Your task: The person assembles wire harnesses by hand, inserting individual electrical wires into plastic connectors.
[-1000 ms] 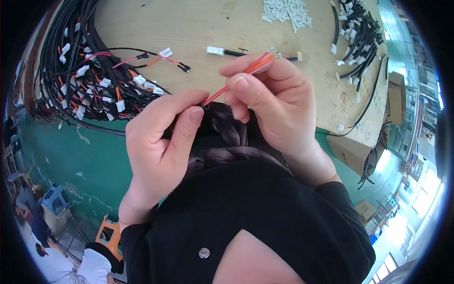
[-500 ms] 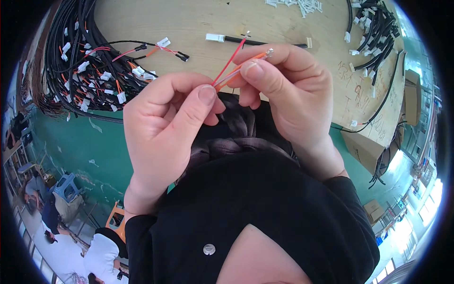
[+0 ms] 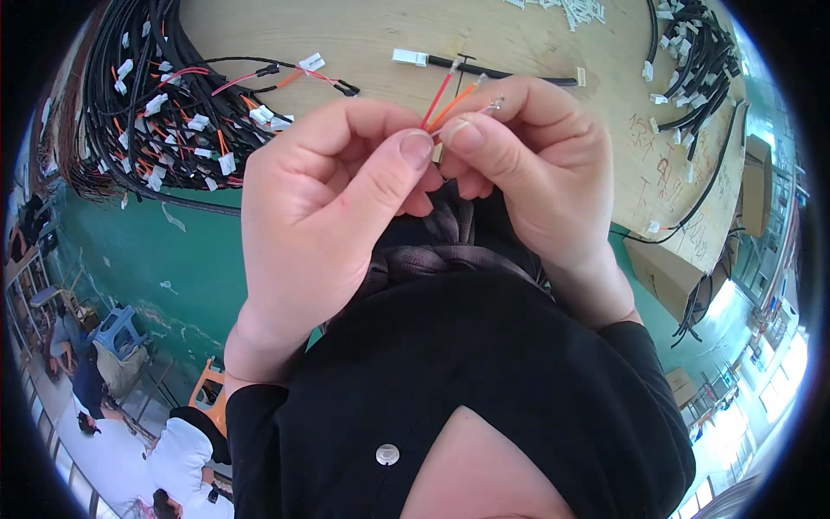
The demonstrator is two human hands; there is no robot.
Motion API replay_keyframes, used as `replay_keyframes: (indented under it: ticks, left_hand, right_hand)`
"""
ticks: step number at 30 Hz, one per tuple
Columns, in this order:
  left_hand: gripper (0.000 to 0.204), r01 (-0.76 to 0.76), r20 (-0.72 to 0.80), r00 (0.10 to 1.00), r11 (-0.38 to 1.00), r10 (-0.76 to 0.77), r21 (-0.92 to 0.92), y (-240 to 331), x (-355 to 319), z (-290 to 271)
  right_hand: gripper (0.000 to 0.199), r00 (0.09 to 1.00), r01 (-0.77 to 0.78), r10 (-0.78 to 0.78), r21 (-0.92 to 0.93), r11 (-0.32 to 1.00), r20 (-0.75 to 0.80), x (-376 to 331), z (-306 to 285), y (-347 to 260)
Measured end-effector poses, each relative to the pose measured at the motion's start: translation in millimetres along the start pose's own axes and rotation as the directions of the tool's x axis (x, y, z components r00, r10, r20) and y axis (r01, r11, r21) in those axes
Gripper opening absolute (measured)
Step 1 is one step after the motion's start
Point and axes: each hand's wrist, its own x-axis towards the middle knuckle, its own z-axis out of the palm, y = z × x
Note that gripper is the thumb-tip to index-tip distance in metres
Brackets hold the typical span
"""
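My left hand [image 3: 337, 186] is closed, thumb and forefinger pinching the lower part of a red wire [image 3: 439, 99] and an orange wire [image 3: 456, 102]. Both wires fan upward, each ending in a small metal terminal. Right beside it, my right hand [image 3: 549, 164] is closed too, its thumb and forefinger pinching a pale wire [image 3: 488, 110] whose metal tip pokes out past the thumb. The two thumbs almost touch. Where the wires lead below the fingers is hidden. Just beyond my hands, a black cable [image 3: 497, 73] with a white connector [image 3: 410, 58] lies on the wooden table [image 3: 285, 30].
A large bundle of black cables [image 3: 143, 130] with white connectors and orange and red wires fills the table's left. Another cable bundle [image 3: 692, 82] lies far right. Small white connector housings [image 3: 577, 12] are piled at the back. A cardboard box [image 3: 666, 264] stands by the right edge.
My left hand has moved right and slightly up, closer to my right hand. The orange wire now stands clear of my right thumb, and the wires are spread apart.
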Motion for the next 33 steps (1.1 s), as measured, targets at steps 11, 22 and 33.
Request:
replay_keyframes:
  ticks: [11,22,33]
  left_hand:
    - [0.018,-0.039,-0.010,0.999,0.992,0.040,0.118,-1.5,-0.9,-7.2]
    - [0.013,-0.207,-0.017,0.976,0.948,0.217,0.240,-16.2,7.9,-3.2]
    - [0.012,0.066,0.129,0.988,0.981,-0.091,0.185,-34.2,34.2,10.7]
  right_hand:
    - [0.015,0.995,0.085,-0.082,0.051,0.995,-0.049,4.7,7.1,7.4]
    - [0.014,0.976,0.046,-0.029,0.070,0.996,-0.214,-3.4,-1.4,6.9]
    - [0.015,0.916,-0.122,-0.112,-0.533,0.837,-0.385,-6.7,-83.9,14.9]
